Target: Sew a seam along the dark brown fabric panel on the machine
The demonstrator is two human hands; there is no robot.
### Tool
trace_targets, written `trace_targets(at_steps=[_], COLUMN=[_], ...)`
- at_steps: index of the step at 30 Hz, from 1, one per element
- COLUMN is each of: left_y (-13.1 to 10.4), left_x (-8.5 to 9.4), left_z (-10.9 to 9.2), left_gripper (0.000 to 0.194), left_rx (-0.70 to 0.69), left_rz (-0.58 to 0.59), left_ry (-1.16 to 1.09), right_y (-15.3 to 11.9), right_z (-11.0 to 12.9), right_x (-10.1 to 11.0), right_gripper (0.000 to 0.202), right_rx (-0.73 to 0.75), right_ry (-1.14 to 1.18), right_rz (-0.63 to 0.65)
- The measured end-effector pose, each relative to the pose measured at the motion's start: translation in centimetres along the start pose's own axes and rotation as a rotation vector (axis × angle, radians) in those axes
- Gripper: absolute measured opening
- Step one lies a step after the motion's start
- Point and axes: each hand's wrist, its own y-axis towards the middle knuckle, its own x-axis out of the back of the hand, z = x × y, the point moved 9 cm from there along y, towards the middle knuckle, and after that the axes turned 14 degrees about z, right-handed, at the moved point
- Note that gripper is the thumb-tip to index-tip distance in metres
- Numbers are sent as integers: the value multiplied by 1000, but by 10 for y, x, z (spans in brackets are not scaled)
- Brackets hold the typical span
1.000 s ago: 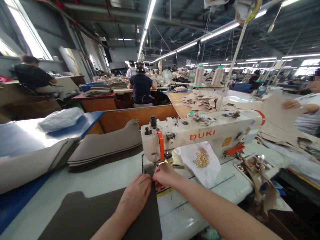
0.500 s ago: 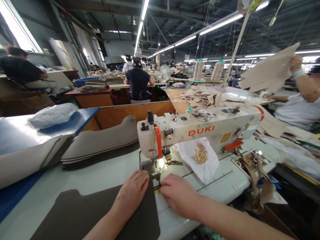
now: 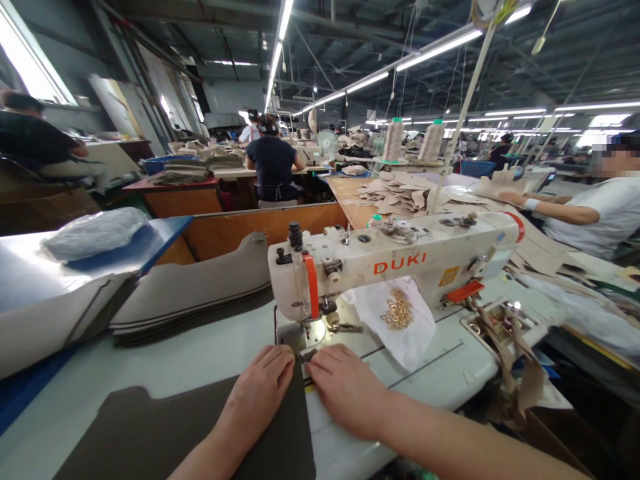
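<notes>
Sewing machine [image 3: 400,267] blocks the way ahead; stacked panels [image 3: 190,293] crowd the left, leaving bare worktop [image 3: 165,363] between.

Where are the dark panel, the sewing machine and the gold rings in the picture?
dark panel [image 3: 165,433]: head view, on its flat middle.
sewing machine [image 3: 400,263]: head view, on its white arm by the orange lettering.
gold rings [image 3: 397,313]: head view, on the pile's middle.

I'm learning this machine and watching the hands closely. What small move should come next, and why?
Probably slide the dark panel forward: both the left hand and the right hand lie flat at its edge, just short of the needle.
</notes>
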Motion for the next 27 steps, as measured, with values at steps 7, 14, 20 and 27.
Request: trace_targets(at_steps=[7, 14, 20, 27], left_y=[1, 1, -1, -5], left_x=[3, 1, -6, -12], left_z=[0, 0, 1, 2], left_gripper=[27, 29, 28, 28], left_rx=[-3, 1, -17, -25], left_rz=[-30, -8, 41, 51], left_ry=[-22, -13, 8, 33], right_y=[18, 17, 11, -48], right_z=[-7, -4, 0, 35], right_x=[-4, -3, 3, 15], right_gripper=[15, 16, 18, 17], right_rx=[-12, 5, 77, 370], right_ry=[30, 17, -29, -165], right_rz=[-31, -10, 24, 113])
